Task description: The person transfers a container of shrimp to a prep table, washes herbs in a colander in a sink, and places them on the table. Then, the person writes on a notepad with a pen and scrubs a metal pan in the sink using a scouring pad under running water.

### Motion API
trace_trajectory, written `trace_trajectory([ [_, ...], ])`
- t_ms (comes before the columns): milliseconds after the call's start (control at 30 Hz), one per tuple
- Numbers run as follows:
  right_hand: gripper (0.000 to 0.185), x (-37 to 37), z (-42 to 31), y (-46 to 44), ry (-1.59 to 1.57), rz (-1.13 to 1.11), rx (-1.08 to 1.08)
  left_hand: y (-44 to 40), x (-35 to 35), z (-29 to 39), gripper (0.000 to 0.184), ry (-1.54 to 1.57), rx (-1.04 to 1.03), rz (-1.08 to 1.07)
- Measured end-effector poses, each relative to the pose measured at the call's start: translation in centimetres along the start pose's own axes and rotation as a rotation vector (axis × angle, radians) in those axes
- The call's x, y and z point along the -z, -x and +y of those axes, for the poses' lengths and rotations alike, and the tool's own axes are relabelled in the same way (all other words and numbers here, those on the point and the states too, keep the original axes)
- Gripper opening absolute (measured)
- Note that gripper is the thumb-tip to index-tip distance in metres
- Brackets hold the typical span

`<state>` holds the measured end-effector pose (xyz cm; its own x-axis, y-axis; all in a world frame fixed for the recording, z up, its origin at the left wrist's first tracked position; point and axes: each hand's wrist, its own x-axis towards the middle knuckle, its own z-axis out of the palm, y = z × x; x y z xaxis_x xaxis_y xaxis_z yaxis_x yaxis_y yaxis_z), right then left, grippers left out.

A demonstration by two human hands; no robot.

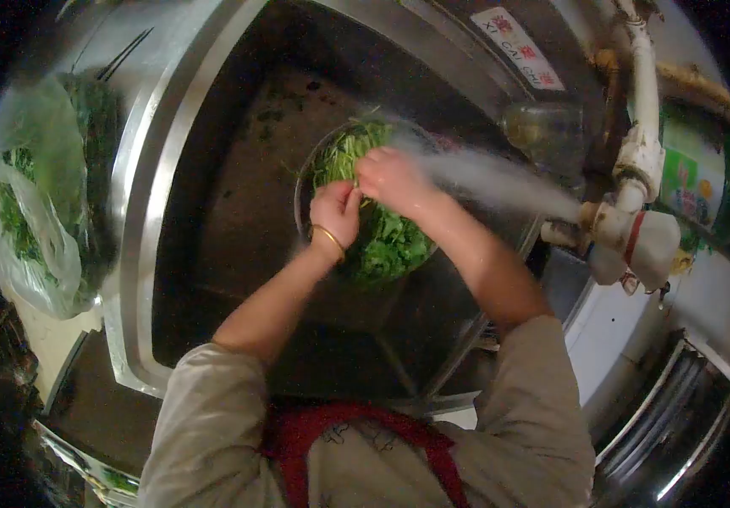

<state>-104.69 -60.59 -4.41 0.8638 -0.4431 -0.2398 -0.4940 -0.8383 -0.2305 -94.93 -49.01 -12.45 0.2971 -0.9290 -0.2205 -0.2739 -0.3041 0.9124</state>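
Note:
A bunch of leafy green herbs (390, 245), with pale thin stems and ragged leaves, lies in a round basin (300, 199) inside the deep sink. My left hand (336, 212), with a gold bangle at the wrist, is closed on the stems. Close beside it my right hand (392, 178) pinches stems from the same bunch, its fingertips partly hidden. A broad stream of water (500, 178) runs from the tap (606, 224) at the right and reaches the basin by my right hand.
The metal sink's rim (149, 169) runs along the left, and green scraps (272, 114) lie on its floor. Outside it, at left, sits a clear plastic bag (43, 195) of greens. A white pipe (640, 110) and a lettered sign (517, 48) are at upper right.

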Motion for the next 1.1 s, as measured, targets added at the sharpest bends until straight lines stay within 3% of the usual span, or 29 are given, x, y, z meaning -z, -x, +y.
trace_trajectory([
  [100, 0.01, -2.4, 2.1, -1.8, -0.837, 0.366, -0.852, 0.3, -0.1, 0.8, 0.014, 0.028, -0.065, 0.05],
  [133, 0.019, 0.7, 0.8, -2.8, -1.244, 0.565, -1.098, 0.5, -0.2, 0.5, 0.017, 0.081, -0.07, 0.061],
  [267, 0.047, -2.3, -2.9, -4.3, -0.965, 0.652, -0.414, 2.3, 0.6, 1.2, 0.04, 0.115, -0.082, 0.163],
  [333, 0.048, -2.4, -1.1, -1.4, -0.92, 0.528, -0.672, 3.5, 1.5, 0.8, 0.059, 0.113, -0.06, 0.162],
  [433, 0.051, -8.3, 3.2, 3.7, -1.052, 0.49, -0.943, 4.0, -0.7, -1.8, 0.061, 0.434, 0.17, 0.231],
  [500, 0.055, -12.6, 4.5, 5.5, -1.118, 0.375, -1.159, 1.9, -0.4, 1.1, 0.071, 0.563, 0.355, 0.141],
  [567, 0.061, -11.7, 2.9, 5.1, -1.18, 0.229, -1.331, -0.1, -0.9, 1.8, 0.076, 0.577, 0.584, 0.021],
  [633, 0.068, -5.5, -1.0, 1.8, -1.295, 0.139, -1.432, -1.3, -1.6, 0.8, 0.078, 0.631, 0.485, -0.102],
  [667, 0.071, -8.9, 0.4, 2.6, -1.336, 0.179, -1.229, -1.9, -2.6, -1.3, 0.076, 0.749, 0.443, -0.166],
  [700, 0.071, -7.8, 0.4, 3.1, -1.302, 0.19, -1.212, -2.5, -3.1, -2.5, 0.074, 0.869, 0.394, -0.226],
  [733, 0.071, -5.4, -0.4, 3.7, -1.269, 0.206, -1.194, -2.9, -2.0, 0.5, 0.061, 1.078, 0.415, -0.253],
  [767, 0.071, -3.3, -1.4, 4.2, -1.233, 0.224, -1.177, -4.0, -2.7, -0.2, 0.057, 0.949, 0.433, -0.286],
  [833, 0.064, -1.1, -3.2, 5.3, -0.973, 0.389, -0.934, -6.9, -7.0, -4.0, 0.051, 0.702, 0.466, -0.347],
  [867, 0.06, 0.0, -3.8, 5.5, -0.829, 0.467, -0.806, -8.3, -10.4, -7.8, 0.053, 0.348, 0.298, -0.283],
  [933, 0.048, 2.3, -4.0, 5.3, -0.824, 0.176, -0.904, -9.6, -8.9, -7.2, 0.052, 0.381, 0.349, -0.344],
  [967, 0.042, 2.7, -3.9, 5.5, -0.828, 0.027, -0.955, -9.2, -7.1, -6.3, 0.052, 0.546, 0.483, -0.353],
  [1000, 0.033, -1.6, -2.1, 6.6, -0.545, 0.376, -0.785, -8.8, -5.3, -5.3, 0.051, 0.704, 0.623, -0.342],
  [1033, 0.033, -1.7, -0.1, 6.1, -0.485, 0.314, -0.8, -7.6, -2.6, -3.3, 0.051, 1.014, 0.859, -0.286],
  [1067, 0.033, -3.7, 1.7, 5.5, -0.742, 0.469, -0.851, -5.7, 0.2, -0.4, 0.051, 1.101, 0.765, -0.195],
  [1100, 0.033, -5.7, 3.6, 4.9, -0.992, 0.652, -0.88, -4.3, 0.8, -0.1, 0.053, 0.977, 0.723, -0.142],
])
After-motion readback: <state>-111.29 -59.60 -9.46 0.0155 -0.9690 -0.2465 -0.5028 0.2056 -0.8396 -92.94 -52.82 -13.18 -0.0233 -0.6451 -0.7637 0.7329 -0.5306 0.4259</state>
